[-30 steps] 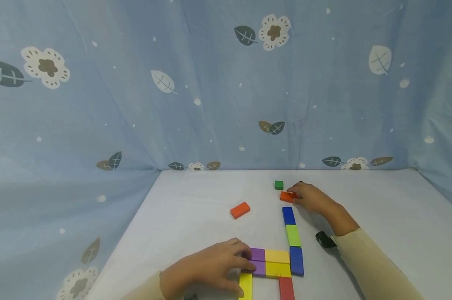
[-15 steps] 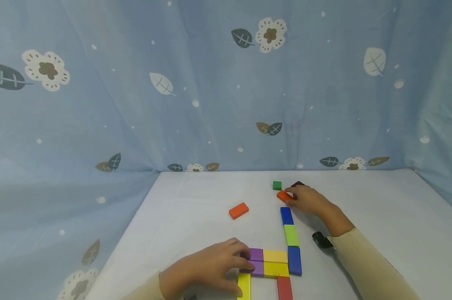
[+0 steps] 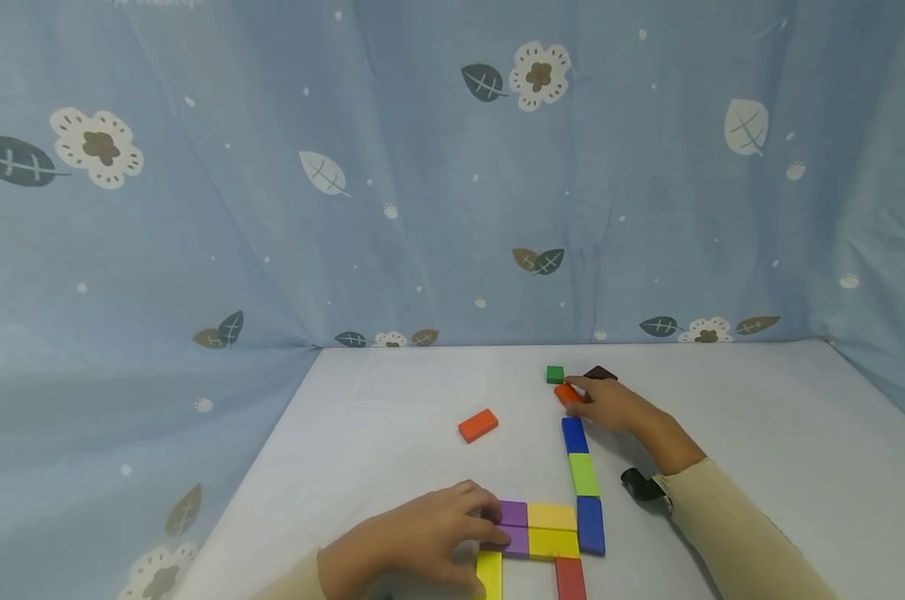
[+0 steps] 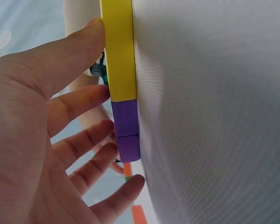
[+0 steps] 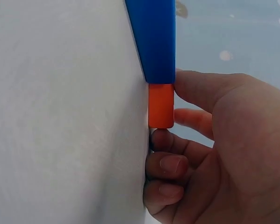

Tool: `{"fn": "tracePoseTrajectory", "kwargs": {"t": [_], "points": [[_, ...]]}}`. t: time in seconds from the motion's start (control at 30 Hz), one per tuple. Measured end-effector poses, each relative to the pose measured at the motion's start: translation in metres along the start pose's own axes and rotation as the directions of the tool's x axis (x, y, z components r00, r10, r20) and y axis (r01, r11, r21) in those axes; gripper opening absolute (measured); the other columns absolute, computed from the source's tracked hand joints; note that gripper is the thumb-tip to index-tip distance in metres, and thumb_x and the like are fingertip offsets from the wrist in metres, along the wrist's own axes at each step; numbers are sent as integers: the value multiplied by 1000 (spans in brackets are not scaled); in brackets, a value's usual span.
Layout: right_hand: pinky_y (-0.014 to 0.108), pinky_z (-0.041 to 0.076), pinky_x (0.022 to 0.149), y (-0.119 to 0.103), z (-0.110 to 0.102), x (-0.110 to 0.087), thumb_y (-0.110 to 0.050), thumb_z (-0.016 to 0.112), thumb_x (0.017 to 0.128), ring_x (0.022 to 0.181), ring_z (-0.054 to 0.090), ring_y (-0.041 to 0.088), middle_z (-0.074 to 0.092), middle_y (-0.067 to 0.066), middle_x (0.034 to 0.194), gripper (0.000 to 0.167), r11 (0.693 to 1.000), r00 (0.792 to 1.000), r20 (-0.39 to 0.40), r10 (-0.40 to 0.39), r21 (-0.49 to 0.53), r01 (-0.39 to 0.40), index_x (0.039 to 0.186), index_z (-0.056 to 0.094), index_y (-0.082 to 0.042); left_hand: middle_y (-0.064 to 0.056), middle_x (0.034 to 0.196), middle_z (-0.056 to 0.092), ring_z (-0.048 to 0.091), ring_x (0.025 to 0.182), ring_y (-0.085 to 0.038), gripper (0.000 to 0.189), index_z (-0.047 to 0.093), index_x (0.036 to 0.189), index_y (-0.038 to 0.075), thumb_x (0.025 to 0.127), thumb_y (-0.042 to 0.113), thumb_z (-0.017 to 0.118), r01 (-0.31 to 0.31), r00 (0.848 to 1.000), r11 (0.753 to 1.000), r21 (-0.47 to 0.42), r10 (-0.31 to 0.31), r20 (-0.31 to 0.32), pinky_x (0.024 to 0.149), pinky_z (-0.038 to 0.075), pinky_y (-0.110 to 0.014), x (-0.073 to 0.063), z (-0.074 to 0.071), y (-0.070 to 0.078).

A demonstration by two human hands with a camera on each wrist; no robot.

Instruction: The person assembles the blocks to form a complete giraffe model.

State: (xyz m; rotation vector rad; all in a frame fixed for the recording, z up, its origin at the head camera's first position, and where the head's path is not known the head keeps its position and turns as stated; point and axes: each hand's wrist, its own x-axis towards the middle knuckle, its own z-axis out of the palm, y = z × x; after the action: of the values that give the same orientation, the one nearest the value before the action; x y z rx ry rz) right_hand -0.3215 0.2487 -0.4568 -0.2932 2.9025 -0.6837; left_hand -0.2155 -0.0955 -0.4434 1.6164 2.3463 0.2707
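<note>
My right hand [image 3: 625, 412] pinches an orange block [image 3: 567, 394] at the far end of a column of blocks. Its thumb and fingers are curled about the orange block [image 5: 161, 106] in the right wrist view, where a blue block [image 5: 151, 42] adjoins it. Below that blue block, the column continues with a lime block [image 3: 583, 475] and another blue block [image 3: 591, 525]. My left hand [image 3: 430, 529] rests loosely spread against two purple blocks [image 3: 514, 514] and a yellow block [image 3: 490, 575]. In the left wrist view, fingertips touch the yellow block's side [image 4: 121, 51].
A loose orange block [image 3: 478, 425] lies left of the column. Near the back are a green block [image 3: 555, 375] and a dark brown block [image 3: 601, 372]. Two yellowish blocks [image 3: 552, 544] and a red block [image 3: 571, 579] adjoin the layout on the white table [image 3: 377, 417].
My right hand has turned the orange block from crosswise to more lengthwise and shifted slightly left. More of the dark brown block shows behind it. The left hand stays put.
</note>
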Motion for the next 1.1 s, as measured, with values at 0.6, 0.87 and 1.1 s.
{"fn": "tracePoseTrajectory", "kwargs": {"t": [0.6,0.87,1.1], "points": [[40,53,79,1,0,5,-18,57,98,82,55,19,62,6,98,46,999,999,-15,-49,22,49,140,50,0,17,133,45,40,118,-1,56,56,135,40,83,60,65,14,1000,1000,-7,-14,2,97,40,-19,1,-2,0],[42,53,83,2,2,6,-19,62,96,86,58,19,64,9,103,47,998,998,-31,-52,40,53,138,52,1,17,133,45,40,117,-1,55,56,134,40,84,61,64,12,1000,1000,-12,-12,1,96,40,-19,1,0,-1],[41,54,80,1,2,5,-19,63,95,84,59,18,65,8,101,47,998,998,-37,-55,37,56,136,53,1,16,133,45,40,118,-1,55,57,134,39,84,61,64,1,1000,1000,-5,-1,-6,97,39,-19,1,0,0]]}}
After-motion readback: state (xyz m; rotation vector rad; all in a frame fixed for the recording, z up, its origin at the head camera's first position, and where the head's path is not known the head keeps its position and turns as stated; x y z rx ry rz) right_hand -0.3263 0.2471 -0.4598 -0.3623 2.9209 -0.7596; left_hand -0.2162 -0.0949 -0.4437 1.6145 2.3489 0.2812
